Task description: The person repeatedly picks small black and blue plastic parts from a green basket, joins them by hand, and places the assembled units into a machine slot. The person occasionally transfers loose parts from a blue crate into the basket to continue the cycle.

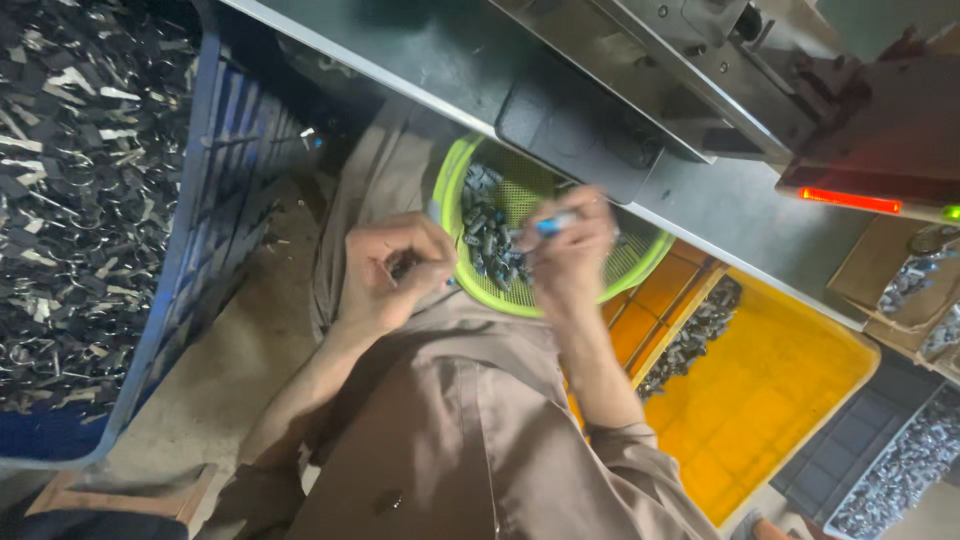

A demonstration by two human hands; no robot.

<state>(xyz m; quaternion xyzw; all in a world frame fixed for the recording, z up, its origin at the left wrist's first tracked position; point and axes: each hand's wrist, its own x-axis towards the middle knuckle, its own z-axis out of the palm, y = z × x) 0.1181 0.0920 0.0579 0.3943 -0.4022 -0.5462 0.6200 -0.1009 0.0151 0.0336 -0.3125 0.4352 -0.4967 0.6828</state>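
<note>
A lime-green mesh basket (452,180) rests on my lap and holds several small dark metal parts (490,240). My left hand (385,275) is curled at the basket's left rim, its fingers closed on a small dark part. Over the middle of the basket, my right hand (572,250) pinches a small blue and white piece (555,224) between its fingertips. Both hands are slightly blurred. My brown sleeves and trousers fill the lower middle of the view.
A blue crate (190,200) full of dark and silvery metal scraps stands at the left. A yellow crate (780,390) with dark parts sits at the right. A grey machine table (700,200) with a red light (848,200) overhangs the basket. Boxes of parts are at far right.
</note>
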